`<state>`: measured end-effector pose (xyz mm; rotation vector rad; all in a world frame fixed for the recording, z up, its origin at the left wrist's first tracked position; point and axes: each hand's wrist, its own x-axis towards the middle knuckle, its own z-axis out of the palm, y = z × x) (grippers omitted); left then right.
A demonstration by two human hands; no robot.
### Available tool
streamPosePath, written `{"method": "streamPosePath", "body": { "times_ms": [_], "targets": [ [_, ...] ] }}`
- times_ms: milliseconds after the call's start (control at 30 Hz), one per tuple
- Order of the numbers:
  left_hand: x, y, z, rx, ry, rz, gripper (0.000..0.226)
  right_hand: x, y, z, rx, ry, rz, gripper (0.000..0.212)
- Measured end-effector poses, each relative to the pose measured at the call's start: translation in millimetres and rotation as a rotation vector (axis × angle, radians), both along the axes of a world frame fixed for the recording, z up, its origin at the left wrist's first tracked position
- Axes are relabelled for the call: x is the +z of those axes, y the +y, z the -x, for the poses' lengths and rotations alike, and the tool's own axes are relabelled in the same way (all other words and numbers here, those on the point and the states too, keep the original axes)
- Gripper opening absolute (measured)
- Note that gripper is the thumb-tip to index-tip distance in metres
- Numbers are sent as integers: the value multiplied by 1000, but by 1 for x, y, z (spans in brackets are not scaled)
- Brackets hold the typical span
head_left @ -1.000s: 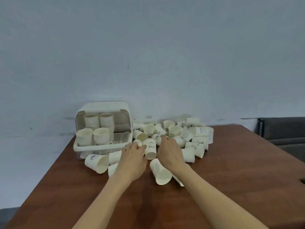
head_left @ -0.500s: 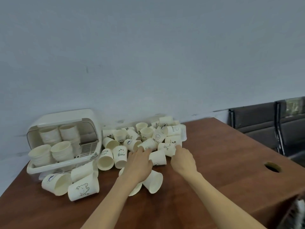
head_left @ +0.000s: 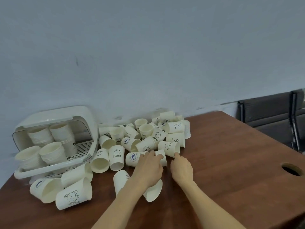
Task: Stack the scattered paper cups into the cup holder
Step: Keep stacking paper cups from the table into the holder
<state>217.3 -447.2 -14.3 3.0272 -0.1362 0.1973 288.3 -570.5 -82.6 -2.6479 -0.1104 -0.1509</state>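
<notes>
Several white paper cups (head_left: 149, 135) lie scattered in a heap on the brown table (head_left: 231, 162), most on their sides. A white plastic cup holder (head_left: 54, 116) with its lid raised stands at the left and holds stacks of cups (head_left: 51, 152). My left hand (head_left: 148, 169) lies over the near edge of the heap, its fingertips on a fallen cup (head_left: 162, 156). My right hand (head_left: 181, 167) reaches beside it, its forefinger touching the rim of the "Hi" cup (head_left: 168, 147). Neither hand grips anything.
A round cable hole (head_left: 291, 169) is cut in the table at the right. Dark chairs (head_left: 272, 116) stand behind the table's right corner. Loose cups (head_left: 72, 196) lie in front of the holder. A grey wall runs along the back.
The view has swung right and closer. Both hands have moved a little forward on the heap; the right forefinger now touches the "Hi" cup.
</notes>
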Motion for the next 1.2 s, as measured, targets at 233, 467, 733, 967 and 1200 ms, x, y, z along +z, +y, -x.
{"method": "streamPosePath", "body": {
  "times_ms": [233, 467, 733, 967, 1200],
  "targets": [
    [-11, -19, -23, -46, -30, -185, 33, -22, 6, 4, -40, -219, 163, 25],
    [-14, -33, -37, -38, -3, -433, 26, -25, 9, 3, -58, -243, 232, 27],
    [-6, -32, -37, -41, 7, -547, 25, -20, 11, 6, -84, -268, 223, 31],
    [18, -33, -19, -71, -112, -459, 25, -19, 5, 11, -96, -231, 161, 13],
    [40, -19, 4, -62, -268, -345, 21, 3, 2, 28, -103, -200, 114, 12]
  ]
}}
